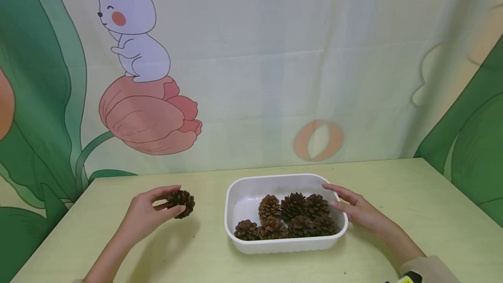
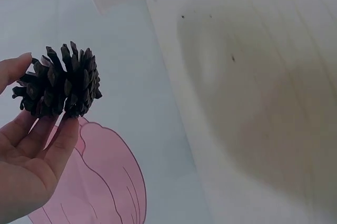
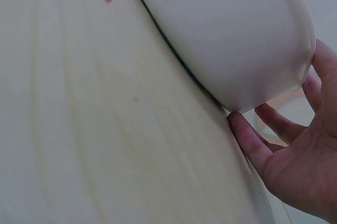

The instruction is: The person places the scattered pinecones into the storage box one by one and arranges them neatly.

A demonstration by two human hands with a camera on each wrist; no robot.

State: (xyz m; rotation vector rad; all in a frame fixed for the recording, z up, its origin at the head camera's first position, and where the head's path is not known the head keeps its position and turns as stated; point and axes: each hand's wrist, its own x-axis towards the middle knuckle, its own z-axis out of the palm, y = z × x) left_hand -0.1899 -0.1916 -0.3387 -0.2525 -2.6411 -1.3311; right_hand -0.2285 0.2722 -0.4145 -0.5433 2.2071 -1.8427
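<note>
My left hand [image 1: 142, 215] holds a brown pine cone [image 1: 184, 204] between thumb and fingers, above the table and to the left of the tub. In the left wrist view the pine cone [image 2: 63, 82] shows spread, dark scales. A white plastic tub [image 1: 279, 243] stands on the table with several pine cones [image 1: 300, 226] inside, mostly along its front and right. My right hand [image 1: 363, 214] holds the tub's right end, thumb and a finger at the rim. In the right wrist view, other fingers [image 3: 253, 142] touch the tub's outer wall low down.
The pale yellow-green table [image 1: 196, 259] carries the tub and a few tiny dark specks. Behind it hangs a curtain [image 1: 251, 77] printed with a rabbit, a pink flower and green leaves. Inside the tub, bare floor shows at the back left.
</note>
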